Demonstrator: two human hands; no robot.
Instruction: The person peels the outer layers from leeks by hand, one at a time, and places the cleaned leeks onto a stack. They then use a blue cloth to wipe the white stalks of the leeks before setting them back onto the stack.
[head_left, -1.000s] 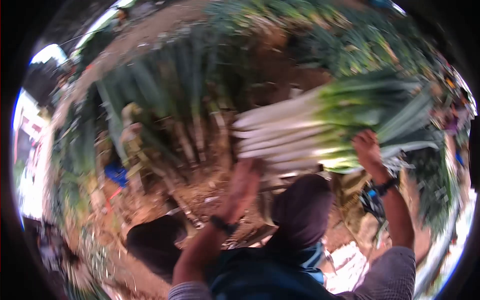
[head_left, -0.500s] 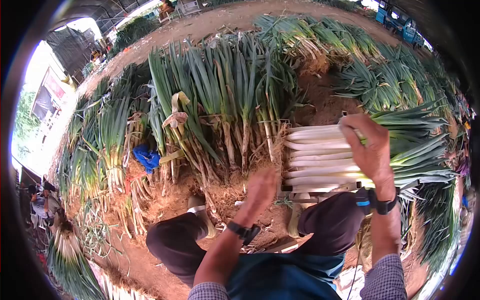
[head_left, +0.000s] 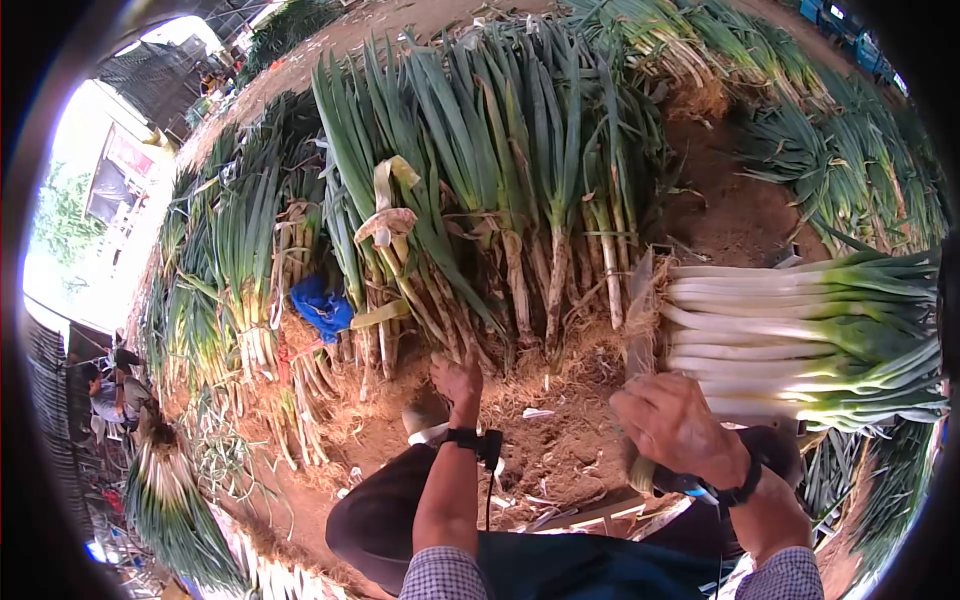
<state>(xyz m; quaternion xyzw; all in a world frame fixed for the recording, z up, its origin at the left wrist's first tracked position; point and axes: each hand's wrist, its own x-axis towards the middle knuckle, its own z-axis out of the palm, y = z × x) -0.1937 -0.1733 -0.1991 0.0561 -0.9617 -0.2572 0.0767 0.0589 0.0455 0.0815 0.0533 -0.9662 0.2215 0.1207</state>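
My left hand [head_left: 457, 382] is at the root ends of the upright untrimmed leeks [head_left: 485, 150], fingers loosely bent and apart, with nothing seen in them. On the right my right hand [head_left: 668, 425] is closed in a fist in front of the rack of leeks. From the fist a flat, greyish blade-like strip [head_left: 640, 315] rises along the root ends of the cleaned leeks [head_left: 740, 330]. Those leeks lie side by side, white stalks to the left and green leaves to the right. Their brown roots show beside the strip.
More leek bundles stand at the left [head_left: 240, 260] and lie at the upper right [head_left: 850, 170]. A blue cloth [head_left: 320, 310] hangs among the stalks. Loose roots and scraps cover the soil [head_left: 560, 440]. Another person [head_left: 110, 400] is at the far left.
My left hand has moved left, away from the rack to the untrimmed leeks. My right hand has come down off the cleaned leeks to their root end, where the grey strip now shows. The view has shifted left.
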